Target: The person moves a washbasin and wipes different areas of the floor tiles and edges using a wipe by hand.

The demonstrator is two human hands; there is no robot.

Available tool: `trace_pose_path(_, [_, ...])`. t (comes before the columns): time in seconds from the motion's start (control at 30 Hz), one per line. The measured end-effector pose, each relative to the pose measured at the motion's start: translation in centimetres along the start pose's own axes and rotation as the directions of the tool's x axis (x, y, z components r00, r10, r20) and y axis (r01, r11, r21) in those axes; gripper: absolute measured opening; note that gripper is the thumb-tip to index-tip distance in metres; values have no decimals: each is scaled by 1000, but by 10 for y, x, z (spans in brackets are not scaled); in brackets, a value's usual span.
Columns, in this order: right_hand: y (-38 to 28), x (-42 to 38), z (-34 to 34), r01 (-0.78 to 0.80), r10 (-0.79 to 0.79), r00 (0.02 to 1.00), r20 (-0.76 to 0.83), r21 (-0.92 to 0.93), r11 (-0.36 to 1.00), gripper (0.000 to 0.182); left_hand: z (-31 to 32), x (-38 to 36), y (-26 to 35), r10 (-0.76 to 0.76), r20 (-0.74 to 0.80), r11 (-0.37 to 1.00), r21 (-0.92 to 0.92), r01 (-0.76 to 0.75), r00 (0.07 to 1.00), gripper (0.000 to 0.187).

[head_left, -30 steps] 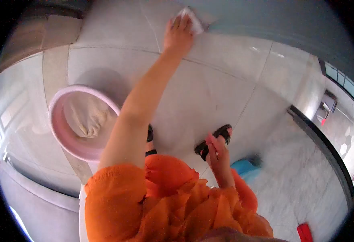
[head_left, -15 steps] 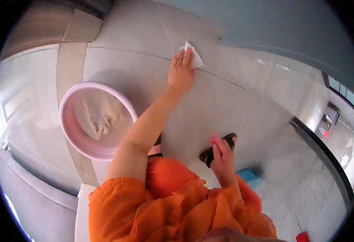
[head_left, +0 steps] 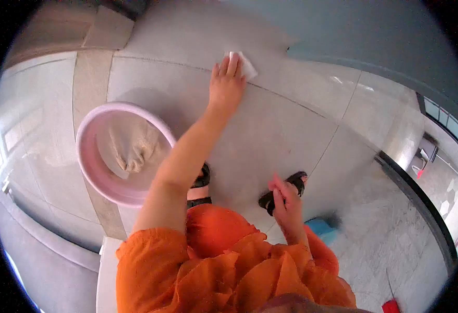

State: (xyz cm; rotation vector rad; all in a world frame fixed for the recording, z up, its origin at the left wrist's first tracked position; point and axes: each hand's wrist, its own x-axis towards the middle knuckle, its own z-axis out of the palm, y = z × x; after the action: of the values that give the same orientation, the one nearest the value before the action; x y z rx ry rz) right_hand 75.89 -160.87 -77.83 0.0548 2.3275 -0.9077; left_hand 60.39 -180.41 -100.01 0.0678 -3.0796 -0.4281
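Observation:
My left hand [head_left: 227, 87] reaches far forward over the grey tiled floor [head_left: 270, 135], its fingers laid over a folded white cloth [head_left: 248, 68] and pressing it to the tile beside a grout line. Part of the cloth shows to the right of the fingers. Close to my body, my right hand [head_left: 287, 204] hangs above my right sandal [head_left: 295, 182], fingers drawn together, with nothing visible in it. Left of my outstretched arm stands a pink basin [head_left: 87, 156] with water and a soaked beige cloth [head_left: 137, 151] inside.
A grey-blue surface [head_left: 364, 36] borders the floor at the top right. A black door track [head_left: 419, 203] curves along the right. Behind my right arm lies something blue [head_left: 321, 229]. A grey sofa-like piece [head_left: 51, 245] is at lower left, and a red object [head_left: 390, 306] at the bottom right.
My left hand has slid slightly left and up with the white cloth under it. My right hand stays almost where it was.

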Motion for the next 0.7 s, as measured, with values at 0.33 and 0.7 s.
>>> trace_pose_path(0.33, [-3,-4,-2,64,-64,996,-65,9,998,26,0,-14,-19,-60,-23,998,34,61,998,47])
trace_pose_path(0.7, [-14,-9,10,56,-56,998,-9,83,995,26,-4,77,-42,-259,415,964,171,205,872,53])
